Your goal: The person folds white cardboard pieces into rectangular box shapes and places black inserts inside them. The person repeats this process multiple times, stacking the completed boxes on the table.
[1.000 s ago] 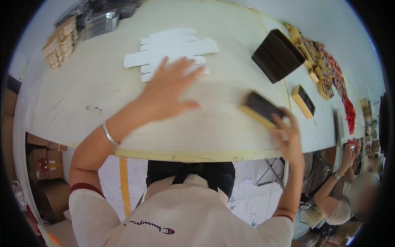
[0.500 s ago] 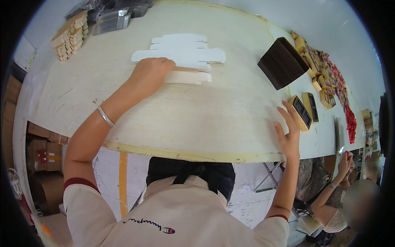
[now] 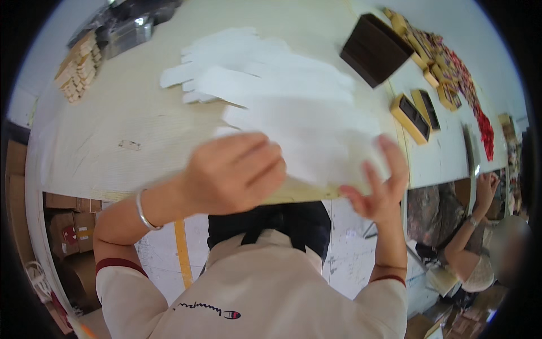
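A white, flat cardboard box blank [image 3: 316,130], smeared by motion, stretches over the middle of the table. My left hand [image 3: 234,172] is closed at its near left edge, fingers curled in; the exact grip is blurred. Beside the blank's near right end, my right hand [image 3: 381,181] has its fingers spread and holds nothing. Farther off, partly covered by the moving blank, lies a pile of white flat box blanks [image 3: 217,51].
A dark brown stack of panels [image 3: 375,51] stands at the far right. Nearer are two yellow boxes with dark insides [image 3: 411,118]. Small wooden-coloured boxes [image 3: 79,68] are stacked far left, by plastic packs [image 3: 130,37]. Another person's hand [image 3: 485,189] shows at right.
My left hand has come from the pile toward me, drawing a white blank with it. My right hand has moved slightly nearer, its fingers still spread. The view has shifted a little.
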Available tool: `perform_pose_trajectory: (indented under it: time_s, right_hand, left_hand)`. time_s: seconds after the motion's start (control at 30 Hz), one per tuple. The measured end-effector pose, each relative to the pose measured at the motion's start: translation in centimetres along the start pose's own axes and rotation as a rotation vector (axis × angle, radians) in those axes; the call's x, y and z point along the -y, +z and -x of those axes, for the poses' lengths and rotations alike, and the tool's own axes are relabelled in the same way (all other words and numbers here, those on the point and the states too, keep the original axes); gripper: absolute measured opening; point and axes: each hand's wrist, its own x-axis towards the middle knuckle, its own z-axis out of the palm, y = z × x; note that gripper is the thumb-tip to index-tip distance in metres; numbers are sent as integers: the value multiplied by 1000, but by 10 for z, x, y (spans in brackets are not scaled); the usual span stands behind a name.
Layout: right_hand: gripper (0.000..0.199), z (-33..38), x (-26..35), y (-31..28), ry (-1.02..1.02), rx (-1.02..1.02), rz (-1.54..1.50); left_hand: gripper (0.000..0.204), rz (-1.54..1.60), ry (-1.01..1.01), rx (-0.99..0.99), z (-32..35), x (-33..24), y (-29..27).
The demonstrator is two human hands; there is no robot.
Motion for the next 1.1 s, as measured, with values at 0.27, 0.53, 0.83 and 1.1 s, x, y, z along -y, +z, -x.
perform_pose_trajectory:
  time_s: [0.27,0.53,0.83,1.1]
  right_hand:
    - [40,29,22,23,134,123,-90]
    - [41,41,45,32,45,334,-68]
    - [28,8,37,25,316,565,-276]
    - [24,-22,23,30,688,721,-464]
  left_hand:
    - [18,763,-796,563,14,-15,45]
    - [39,304,-247,484,34,-37,35]
    - [15,450,-403,577,26,-17,32]
    - [25,81,-250,451,15,-27,36]
